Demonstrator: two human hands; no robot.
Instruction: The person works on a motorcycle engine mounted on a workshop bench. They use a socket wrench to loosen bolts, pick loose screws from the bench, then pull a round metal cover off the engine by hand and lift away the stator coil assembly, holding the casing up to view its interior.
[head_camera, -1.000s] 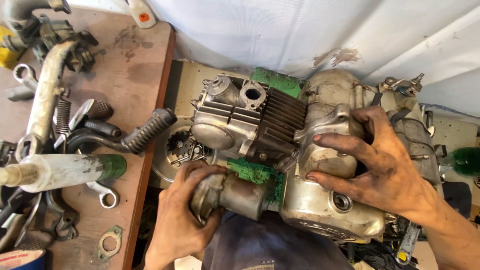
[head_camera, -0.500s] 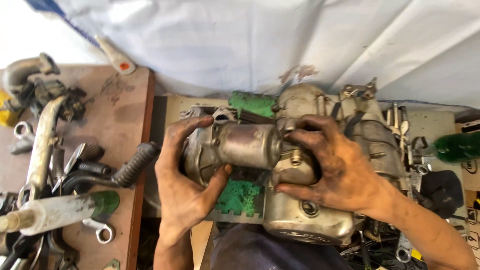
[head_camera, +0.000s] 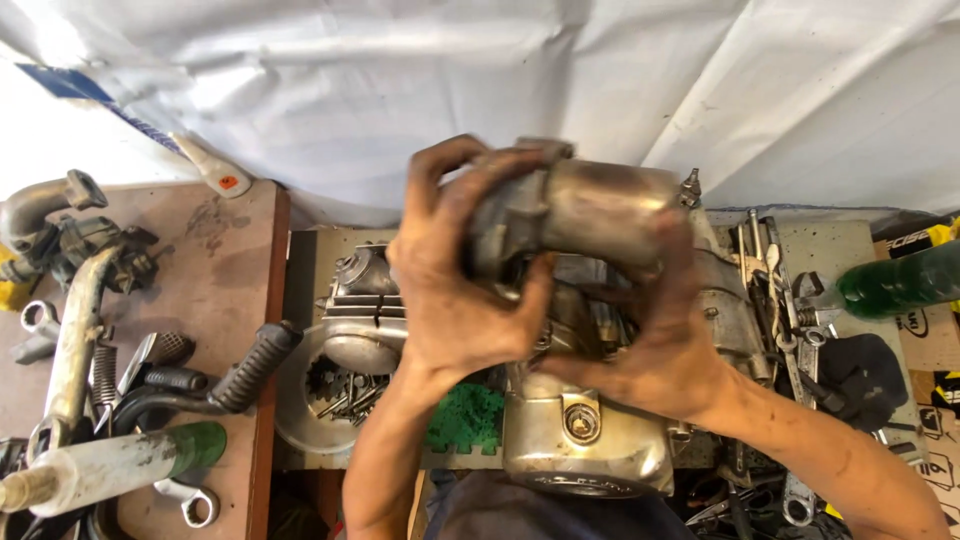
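Hands grip a grey metal cylinder (head_camera: 590, 215) at centre frame above the engine (head_camera: 570, 420), left hand (head_camera: 460, 290) clamped on its left end, right hand (head_camera: 665, 340) cupping it from below.

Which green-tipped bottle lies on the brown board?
The pale bottle with a green end, lower left, beside the wrenches. The dark green bottle lies far right, off the board.
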